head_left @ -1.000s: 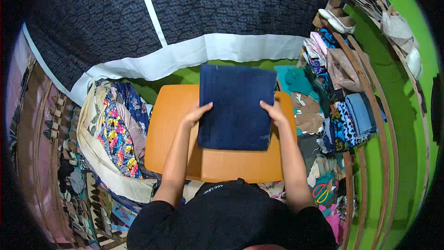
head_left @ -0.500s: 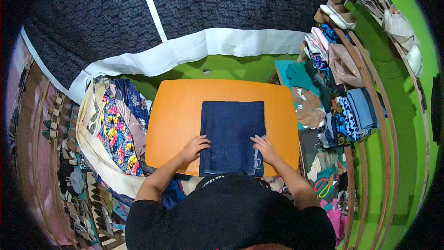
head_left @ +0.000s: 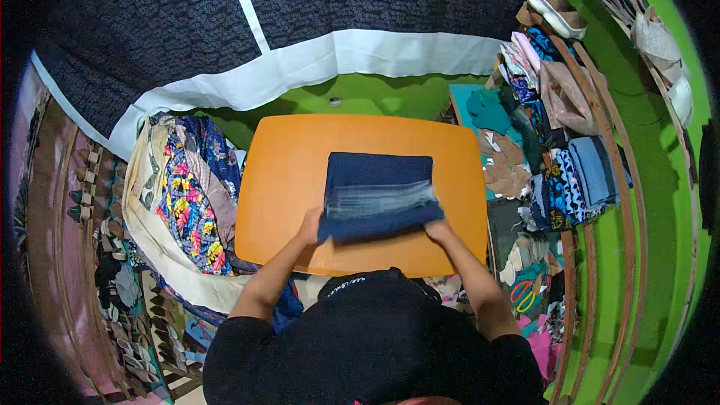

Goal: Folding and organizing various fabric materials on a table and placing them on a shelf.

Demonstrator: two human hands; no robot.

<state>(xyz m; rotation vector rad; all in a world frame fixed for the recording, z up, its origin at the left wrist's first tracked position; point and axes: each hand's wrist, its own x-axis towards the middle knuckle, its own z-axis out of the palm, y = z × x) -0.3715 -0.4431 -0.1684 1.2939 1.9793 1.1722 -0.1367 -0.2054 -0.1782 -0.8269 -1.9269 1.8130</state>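
Note:
A dark blue cloth point(head_left: 379, 169), which looks like denim, lies on the orange table point(head_left: 281, 172). Its near part is raised and turned over toward the far side, and a paler, streaked face shows in a blurred band across it. My left hand point(head_left: 311, 226) grips the left corner of the turned part, its fingers partly hidden by the fabric. At the right corner, my right hand point(head_left: 435, 229) is closed on the same cloth, with the fingertips tucked behind it.
Heaped fabrics point(head_left: 191, 202) stand left of the table, beside shoe racks point(head_left: 90, 180). On the right are cloth scraps point(head_left: 502, 165), scissors with red and yellow handles point(head_left: 523, 296), folded cloths point(head_left: 592, 172) and wooden rails point(head_left: 600, 255). A dark curtain point(head_left: 390, 0) hangs behind.
Both hands have gone from resting on the flat cloth to gripping its near corners. The near part has been lifted and turned away from me, baring the table's front. The view has shifted slightly.

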